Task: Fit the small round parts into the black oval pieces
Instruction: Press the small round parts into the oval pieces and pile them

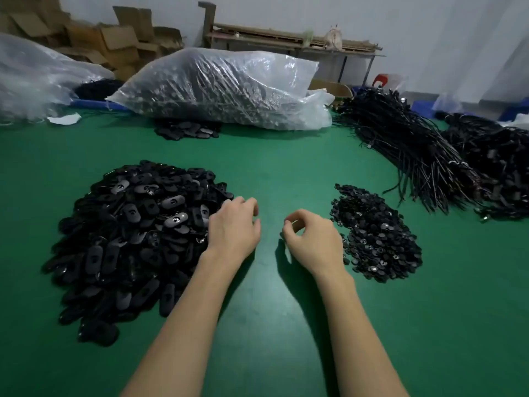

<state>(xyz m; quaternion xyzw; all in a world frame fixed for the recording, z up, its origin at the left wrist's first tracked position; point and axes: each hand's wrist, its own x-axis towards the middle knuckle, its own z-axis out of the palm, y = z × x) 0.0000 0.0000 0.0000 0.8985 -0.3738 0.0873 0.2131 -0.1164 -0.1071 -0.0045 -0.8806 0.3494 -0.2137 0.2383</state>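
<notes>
Head view: green table point(266, 173), large heap of black oval pieces point(134, 239) at left, smaller heap of small round parts point(375, 236) at right. Left hand point(233, 227) sits at the oval heap's right edge, fingers curled downward (cannot tell whether they hold anything). Right hand point(312, 239) hovers just left of the round parts, thumb and forefinger curled into a ring, nothing visible between them.
</notes>
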